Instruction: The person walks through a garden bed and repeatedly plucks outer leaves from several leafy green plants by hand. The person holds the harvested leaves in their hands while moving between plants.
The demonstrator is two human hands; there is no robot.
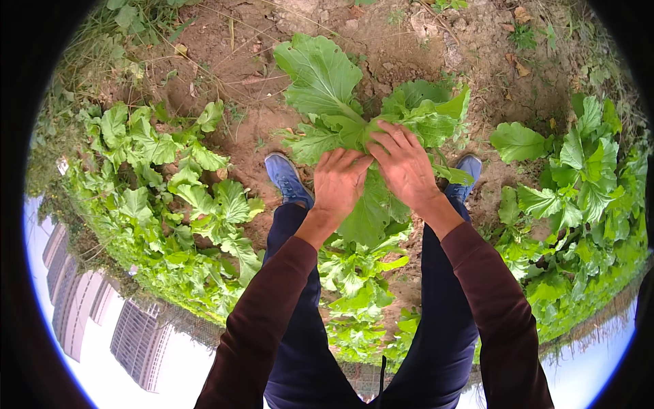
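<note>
In front of me, between and beyond my feet, stands a leafy green vegetable plant (327, 76) with broad, ruffled leaves. My left hand (341, 176) rests at the near side of its middle, fingers bent over the inner leaves. Beside it, my right hand (401, 161) has its fingers on the plant's centre, and the fingertips of both hands nearly meet. A large leaf (369, 209) hangs below the hands towards me. Both hands touch the leaves, but their fingertips are partly hidden, so a firm grip cannot be made out.
My blue shoes (288, 179) stand on brown soil (245, 138) either side of the plant. Rows of similar leafy plants grow at the left (148, 204), at the right (582, 179) and between my legs (352, 291). Dry stems and grass lie at the upper left.
</note>
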